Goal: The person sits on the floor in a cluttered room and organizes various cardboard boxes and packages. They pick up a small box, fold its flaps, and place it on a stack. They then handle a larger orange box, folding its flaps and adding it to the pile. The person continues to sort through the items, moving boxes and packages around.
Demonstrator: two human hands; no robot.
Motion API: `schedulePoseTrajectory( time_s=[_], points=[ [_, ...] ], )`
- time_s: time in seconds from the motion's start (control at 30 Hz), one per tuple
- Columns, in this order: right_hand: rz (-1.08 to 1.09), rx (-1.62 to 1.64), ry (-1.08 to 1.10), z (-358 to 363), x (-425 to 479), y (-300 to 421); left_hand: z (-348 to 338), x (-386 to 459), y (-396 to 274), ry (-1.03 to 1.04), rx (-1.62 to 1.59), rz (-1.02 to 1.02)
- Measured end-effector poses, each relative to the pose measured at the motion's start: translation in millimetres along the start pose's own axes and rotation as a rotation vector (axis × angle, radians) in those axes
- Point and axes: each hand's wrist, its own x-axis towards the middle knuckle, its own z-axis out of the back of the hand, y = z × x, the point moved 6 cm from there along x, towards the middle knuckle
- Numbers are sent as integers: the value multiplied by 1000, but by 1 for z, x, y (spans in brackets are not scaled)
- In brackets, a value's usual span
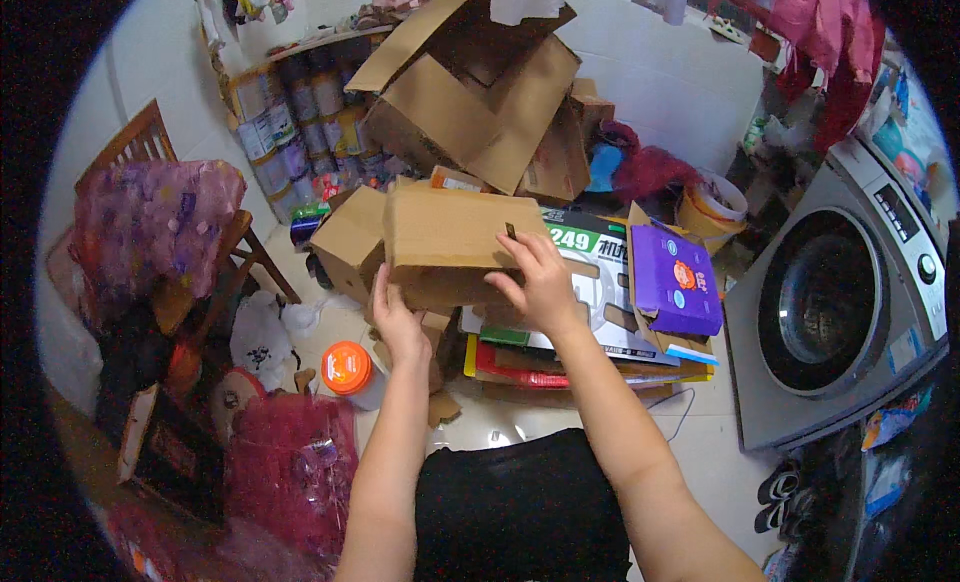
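A brown cardboard box (461, 226) is in front of me, above other cartons. My left hand (400, 323) grips its near left corner, with the thumb and fingers along the side. My right hand (536, 278) is at the box's right end, fingers bent and thumb apart from them. A small dark strip (511, 229) shows at its fingertips; whether it is held or lies on the box cannot be told. Under that hand lies a flattened white, green and black printed carton (600, 282) on a stack. Another brown box (349, 241) stands to the left.
A purple carton (675, 278) leans at right, before a front-loading washing machine (821, 301). Large open cardboard boxes (457, 117) are piled behind. An orange-lidded tub (347, 368) stands on the floor, near a pink plastic bag (292, 462). A wooden chair (259, 252) bears cloth at left.
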Motion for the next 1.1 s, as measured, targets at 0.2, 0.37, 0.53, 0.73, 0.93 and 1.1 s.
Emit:
schedulePoseTrajectory(
  time_s=[0.2, 0.37, 0.53, 0.73, 0.93, 1.1],
  points=[
    [-474, -4, -310, 34, -40, -68, 33, 18, 15, -83, -214, 73],
    [-641, -170, -24, 22, -46, -76, 24, 8, 12, -77, -215, 32],
    [-585, -400, 31, 10, -41, -71, 8, -4, 22, -20, -105, 39],
    [-935, -95, -59, 0, -72, -109, -15, -23, 22, 54, -116, 50],
    [-882, 189, -373, -3, -80, -118, -23, -22, 30, 299, -123, 50],
    [-843, 464, -484, -3, -83, -119, -24, -23, 31, 348, 514, -294]
  ],
)
